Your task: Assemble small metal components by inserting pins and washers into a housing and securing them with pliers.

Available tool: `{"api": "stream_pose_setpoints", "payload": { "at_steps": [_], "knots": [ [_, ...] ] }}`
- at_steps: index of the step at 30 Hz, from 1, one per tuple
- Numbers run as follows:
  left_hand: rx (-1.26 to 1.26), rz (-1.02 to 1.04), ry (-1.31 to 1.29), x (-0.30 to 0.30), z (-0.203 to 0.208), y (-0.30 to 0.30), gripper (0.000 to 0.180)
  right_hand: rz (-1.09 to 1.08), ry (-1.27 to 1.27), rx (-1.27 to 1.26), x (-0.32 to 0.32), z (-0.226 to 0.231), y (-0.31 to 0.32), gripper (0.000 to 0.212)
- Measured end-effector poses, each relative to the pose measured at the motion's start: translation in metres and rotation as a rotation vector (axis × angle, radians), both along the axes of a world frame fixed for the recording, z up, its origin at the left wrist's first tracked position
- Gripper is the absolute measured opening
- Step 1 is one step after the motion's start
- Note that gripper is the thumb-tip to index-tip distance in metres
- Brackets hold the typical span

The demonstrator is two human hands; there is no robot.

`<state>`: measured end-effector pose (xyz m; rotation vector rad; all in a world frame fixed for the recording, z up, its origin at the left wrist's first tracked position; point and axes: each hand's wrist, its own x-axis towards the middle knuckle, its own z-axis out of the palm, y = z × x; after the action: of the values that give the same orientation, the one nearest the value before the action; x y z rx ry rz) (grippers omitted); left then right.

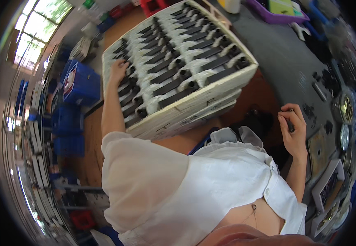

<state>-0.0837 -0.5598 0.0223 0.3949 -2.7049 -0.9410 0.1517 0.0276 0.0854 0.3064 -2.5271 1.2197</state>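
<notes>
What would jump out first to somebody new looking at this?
Probably the big white tray, top centre, with rows of dark parts, the left hand at its left side. Next, the blue bins at left, and the right hand holding something dark by the grey bench.

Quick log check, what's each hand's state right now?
Left hand: at the black parts; grip unclear.
Right hand: closed, holding a small dark object.
</notes>
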Motion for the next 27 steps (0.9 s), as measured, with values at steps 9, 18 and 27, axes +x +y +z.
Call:
{"api": "stream_pose_setpoints", "payload": {
  "at_steps": [9, 18, 27],
  "knots": [
    [0.077, -0.205, 0.564, -0.009, 0.105, 0.054, 0.025, -0.242, 0.072, -0.269, 0.026, 0.005, 0.052, 0.026],
    [0.562, -1.051, 0.3, 0.06, 0.137, 0.418, 0.016, -0.799, 0.233, -0.036, 0.095, 0.001, 0.107, 0.017],
    [0.058, -1.174, 0.166, 0.103, 0.012, 0.568, 0.019, -1.337, -0.535, 0.401, 0.199, 0.008, 0.247, 0.021]
  ]
}}
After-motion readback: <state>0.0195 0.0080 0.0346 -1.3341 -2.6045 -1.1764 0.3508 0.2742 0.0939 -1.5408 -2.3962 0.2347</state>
